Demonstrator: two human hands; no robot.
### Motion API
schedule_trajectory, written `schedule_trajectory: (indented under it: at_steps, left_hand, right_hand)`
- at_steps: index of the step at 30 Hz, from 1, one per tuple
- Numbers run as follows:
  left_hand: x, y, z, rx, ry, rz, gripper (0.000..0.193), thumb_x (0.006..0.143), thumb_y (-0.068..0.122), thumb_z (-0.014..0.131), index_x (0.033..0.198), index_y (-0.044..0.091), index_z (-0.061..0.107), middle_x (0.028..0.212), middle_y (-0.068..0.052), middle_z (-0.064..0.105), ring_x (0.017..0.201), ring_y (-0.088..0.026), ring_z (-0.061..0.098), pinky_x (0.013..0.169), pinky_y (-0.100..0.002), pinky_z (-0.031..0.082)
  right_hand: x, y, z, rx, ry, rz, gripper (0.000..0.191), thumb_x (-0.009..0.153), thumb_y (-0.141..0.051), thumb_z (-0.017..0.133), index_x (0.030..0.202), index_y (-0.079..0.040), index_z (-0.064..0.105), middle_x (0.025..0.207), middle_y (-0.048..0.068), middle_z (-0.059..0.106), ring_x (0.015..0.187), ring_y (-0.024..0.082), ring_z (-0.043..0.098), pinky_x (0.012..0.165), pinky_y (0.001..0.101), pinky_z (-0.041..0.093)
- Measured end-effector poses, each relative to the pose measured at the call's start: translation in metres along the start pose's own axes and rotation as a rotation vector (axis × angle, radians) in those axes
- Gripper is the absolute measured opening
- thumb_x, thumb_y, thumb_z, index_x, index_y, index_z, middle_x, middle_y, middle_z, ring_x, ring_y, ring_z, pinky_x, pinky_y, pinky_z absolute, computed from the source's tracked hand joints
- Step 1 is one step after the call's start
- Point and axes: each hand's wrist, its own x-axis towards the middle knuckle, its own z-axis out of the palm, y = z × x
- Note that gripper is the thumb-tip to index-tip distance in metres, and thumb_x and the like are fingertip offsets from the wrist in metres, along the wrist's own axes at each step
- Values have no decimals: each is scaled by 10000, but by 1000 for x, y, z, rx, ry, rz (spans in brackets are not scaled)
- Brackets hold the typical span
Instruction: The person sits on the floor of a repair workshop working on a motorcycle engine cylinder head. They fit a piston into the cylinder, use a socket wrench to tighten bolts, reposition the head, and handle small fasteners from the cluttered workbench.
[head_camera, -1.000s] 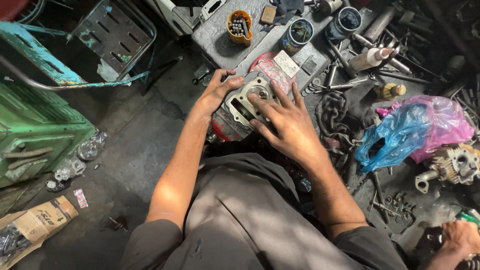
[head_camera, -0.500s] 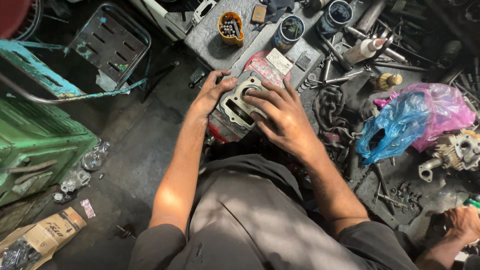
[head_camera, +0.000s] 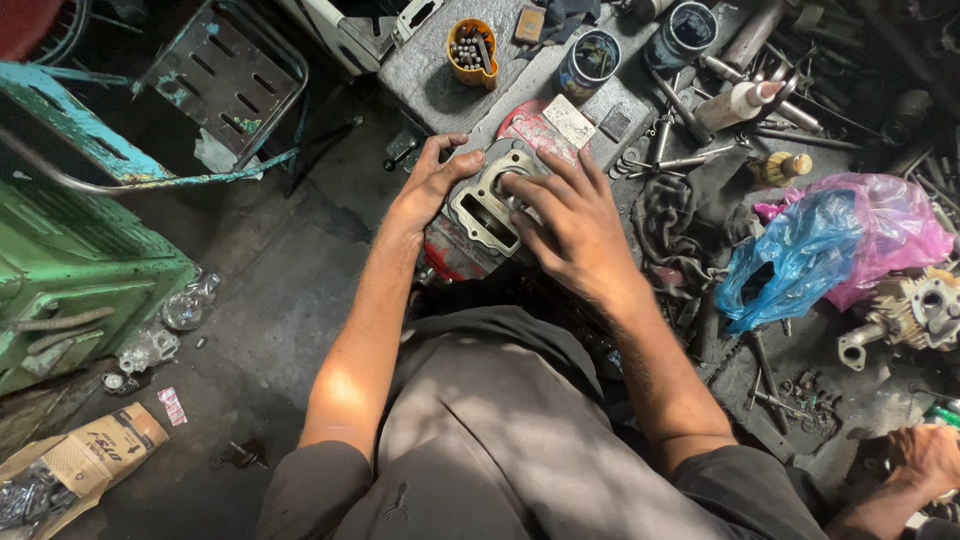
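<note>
Biggest thing in view is the green metal box (head_camera: 70, 270) at about 9 o'clock, with a teal painted frame (head_camera: 90, 130) running above it towards 10. At 3 o'clock there's a blue plastic bag (head_camera: 790, 255) bunched against a pink plastic bag (head_camera: 890, 230), and just past them at the right edge a grubby engine casing (head_camera: 915, 310). A greasy chain (head_camera: 665, 225) lies coiled between the bags and the hands.

Dead centre, a bit towards 12, sits the cylinder block (head_camera: 490, 205), a grey cast metal piece with a big round bore, resting on the dirty floor in front of the person's knees. The left hand (head_camera: 425, 185) grips its left edge, fingers curled over the top rim and thumb on the face. The right hand (head_camera: 570, 225) lies flat on top, fingers spread wide and pressing on the flat face around the bore.

Up at 12 o'clock there's an orange cup (head_camera: 472, 50) full of small bits, then a dark tin (head_camera: 588, 62) beside it. At 1 o'clock is a white glue bottle (head_camera: 738, 100). Another person's hand (head_camera: 925, 455) shows at 4 o'clock; can't tell what it's doing.
</note>
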Motion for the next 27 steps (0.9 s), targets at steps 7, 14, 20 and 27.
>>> schedule_trajectory:
  at_steps: [7,14,20,27]
  left_hand:
    - [1,-1,-1,-5,-9,1,777,780,343,817,1397,40,456,1119,-126,701,1079,-213,644,935,-347,521]
    - [2,-4,-3,27,-13,-1,720,812,350,790,1389,47,485,1164,-97,708,1117,-188,644,972,-310,501]
    - [4,-6,-4,-6,-29,14,773,794,347,815,1405,25,466,1151,-131,691,1097,-207,638,956,-340,515]
    - [8,-11,-8,-63,-62,-6,818,770,330,839,1403,46,405,1157,-153,702,1077,-219,666,942,-351,544]
  right_hand:
    - [-4,-6,-3,92,-11,-2,521,956,-263,718,1448,-160,578,1362,81,652,1450,367,439,1245,606,200]
    - [0,-8,2,-39,53,-43,461,967,-266,733,1403,-170,621,1280,52,693,1407,328,502,1231,638,208]
    - [-4,-8,2,37,50,2,462,967,-231,709,1419,-199,619,1247,49,709,1391,301,544,1264,617,228]
    - [-3,-20,-12,44,-150,37,597,938,-319,695,1482,-136,532,1466,106,583,1477,409,351,1192,639,184]
